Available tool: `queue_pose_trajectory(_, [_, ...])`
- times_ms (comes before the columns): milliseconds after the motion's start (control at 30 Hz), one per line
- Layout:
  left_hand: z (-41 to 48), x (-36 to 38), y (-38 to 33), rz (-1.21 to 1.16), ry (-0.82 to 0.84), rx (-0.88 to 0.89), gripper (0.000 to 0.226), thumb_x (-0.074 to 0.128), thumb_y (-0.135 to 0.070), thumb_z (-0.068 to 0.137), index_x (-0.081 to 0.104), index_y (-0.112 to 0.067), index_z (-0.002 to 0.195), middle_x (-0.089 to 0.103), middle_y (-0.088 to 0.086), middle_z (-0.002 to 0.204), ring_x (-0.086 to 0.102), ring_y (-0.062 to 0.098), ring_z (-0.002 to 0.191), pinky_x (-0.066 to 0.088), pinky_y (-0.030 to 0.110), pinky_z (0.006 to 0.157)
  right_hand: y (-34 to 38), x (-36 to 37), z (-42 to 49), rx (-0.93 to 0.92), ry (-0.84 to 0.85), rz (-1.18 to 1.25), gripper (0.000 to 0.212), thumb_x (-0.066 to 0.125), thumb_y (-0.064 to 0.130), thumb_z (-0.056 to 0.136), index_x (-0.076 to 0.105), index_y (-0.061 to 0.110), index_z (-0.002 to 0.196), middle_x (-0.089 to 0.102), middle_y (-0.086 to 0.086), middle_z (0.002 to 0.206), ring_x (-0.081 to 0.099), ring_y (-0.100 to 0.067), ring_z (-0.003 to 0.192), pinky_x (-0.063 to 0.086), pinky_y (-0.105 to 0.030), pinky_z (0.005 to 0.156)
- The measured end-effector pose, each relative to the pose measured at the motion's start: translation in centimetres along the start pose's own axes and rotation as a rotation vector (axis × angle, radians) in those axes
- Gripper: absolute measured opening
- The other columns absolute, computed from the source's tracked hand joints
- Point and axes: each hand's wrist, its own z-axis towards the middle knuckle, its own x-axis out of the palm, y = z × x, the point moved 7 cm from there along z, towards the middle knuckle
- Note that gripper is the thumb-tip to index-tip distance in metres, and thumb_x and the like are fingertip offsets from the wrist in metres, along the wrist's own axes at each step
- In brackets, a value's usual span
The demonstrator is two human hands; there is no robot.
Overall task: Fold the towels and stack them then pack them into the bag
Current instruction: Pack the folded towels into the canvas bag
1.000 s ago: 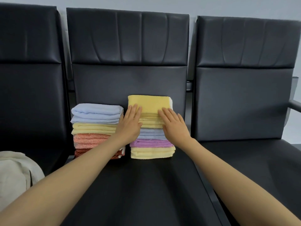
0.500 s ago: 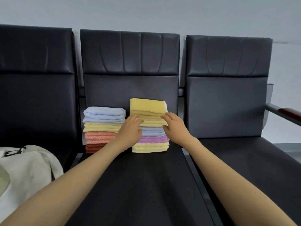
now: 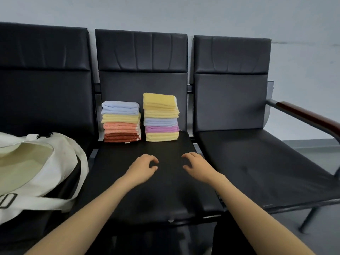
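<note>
Two stacks of folded towels stand at the back of the middle black seat (image 3: 156, 190). The left stack (image 3: 121, 122) runs from light blue on top through yellow and orange to rust. The taller right stack (image 3: 161, 117) has yellow on top, then blue, purple and yellow. A cream canvas bag (image 3: 36, 172) lies open on the left seat. My left hand (image 3: 141, 169) and my right hand (image 3: 197, 165) hover over the seat in front of the stacks, fingers loosely curled, holding nothing and apart from the towels.
A row of three black padded chairs stands against a pale wall. The right seat (image 3: 261, 166) has a metal armrest with a dark wooden top (image 3: 309, 116) at the far right. Grey floor shows at the lower right.
Both hands have let go of the right stack and pulled back toward me over the seat. The view has drawn back, showing more of the bag.
</note>
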Motion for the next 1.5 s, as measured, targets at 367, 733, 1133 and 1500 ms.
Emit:
queue_pose_trajectory(367, [-1.6,2.4,1.7,0.01,0.04,-0.097,0.022,0.059,-0.024,0.092,0.065,-0.022,0.113,0.056,0.001,0.127,0.057,0.016,0.112,0.045,0.036,0.1,-0.9,3.5,-0.2,-0.004,0.063,0.042,0.045,0.052,0.026,0.096,0.042,0.018,0.139,0.041,-0.005,0.144,0.039,-0.025,0.133,0.034,-0.039,0.109])
queue_pose_trajectory(733, [6.3,-2.6,3.9,-0.017,-0.028,-0.134,0.027,0.061,-0.02,0.091,0.065,-0.017,0.117,0.06,0.003,0.123,0.056,0.018,0.114,0.044,0.031,0.097,0.1,2.0,9.3,-0.019,0.049,0.083,0.047,0.053,0.024,0.095,0.042,0.018,0.14,0.04,-0.006,0.144,0.042,-0.024,0.129,0.037,-0.033,0.106])
queue_pose_trajectory(1133, [23.5,-7.6,4.4,-0.396,-0.119,-0.264,0.076,0.042,-0.055,0.096,0.021,-0.007,0.151,0.029,0.01,0.154,0.034,0.027,0.138,0.033,0.039,0.109,-1.3,-5.1,26.6,0.086,-0.312,0.359,0.056,0.049,0.037,0.098,0.028,0.023,0.148,0.019,-0.012,0.152,0.03,-0.032,0.136,0.034,-0.044,0.109])
queue_pose_trajectory(1500, [30.5,-5.9,7.4,-1.016,-0.001,-0.508,0.118,0.041,-0.096,0.052,0.027,-0.031,0.15,0.029,-0.003,0.156,0.032,0.025,0.141,0.025,0.057,0.112,-3.3,-3.1,31.5,0.056,-0.259,0.594,0.049,0.035,0.045,0.101,0.024,0.032,0.148,0.016,-0.007,0.151,0.042,-0.019,0.114,0.029,-0.025,0.097])
